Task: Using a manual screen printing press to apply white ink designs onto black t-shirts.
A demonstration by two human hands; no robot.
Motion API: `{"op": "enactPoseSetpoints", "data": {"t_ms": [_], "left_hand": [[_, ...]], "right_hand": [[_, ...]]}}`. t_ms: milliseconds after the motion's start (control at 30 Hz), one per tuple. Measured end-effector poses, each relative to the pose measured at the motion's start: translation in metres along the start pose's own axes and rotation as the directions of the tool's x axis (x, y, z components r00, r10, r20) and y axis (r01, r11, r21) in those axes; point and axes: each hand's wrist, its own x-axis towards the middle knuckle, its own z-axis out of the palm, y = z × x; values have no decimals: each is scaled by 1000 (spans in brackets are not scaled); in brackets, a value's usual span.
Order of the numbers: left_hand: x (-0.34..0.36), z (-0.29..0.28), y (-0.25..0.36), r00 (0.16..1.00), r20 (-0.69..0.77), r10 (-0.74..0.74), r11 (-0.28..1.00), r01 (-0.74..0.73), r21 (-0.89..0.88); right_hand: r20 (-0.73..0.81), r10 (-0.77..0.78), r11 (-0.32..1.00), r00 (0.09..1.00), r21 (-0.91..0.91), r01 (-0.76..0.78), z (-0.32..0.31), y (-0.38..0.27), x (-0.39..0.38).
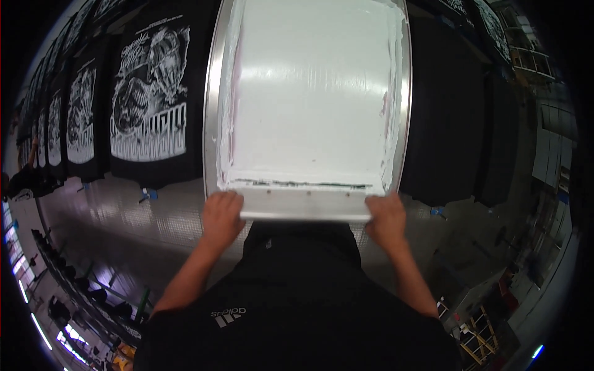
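From my remote seat I see the bare left hand and the bare right hand grasping a rectangular silver metal frame, fingers curled at its two near corners. The frame stretches straight forward from them, its long axis apparently pointing away, neither hand nearer. Within it lies a glossy white-coated panel, dark-streaked along the near end. Outward left are black white-printed shirts; right, plain black garments. I can't see the grip's underside, and the frame's far end is cut off.
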Motion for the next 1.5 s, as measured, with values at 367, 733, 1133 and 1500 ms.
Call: {"op": "enactPoseSetpoints", "data": {"t_ms": [367, 733, 1133, 1500], "left_hand": [[250, 28, -109, 997, -49, -63, 993, 68, 98], [479, -4, -184, 995, 59, -77, 979, 64, 192], [62, -31, -10, 981, 187, -51, 989, 75, -125], [6, 19, -10, 999, -36, -14, 1000, 13, -18]], "right_hand": [[-270, -47, 991, 962, -131, 11, -52, 82, 248], [-155, -128, 959, 980, -269, 83, -143, 171, 470], [50, -38, 998, 998, 58, 35, -54, 14, 55], [-53, -14, 1000, 999, -7, 14, 8, 10, 15]]}}
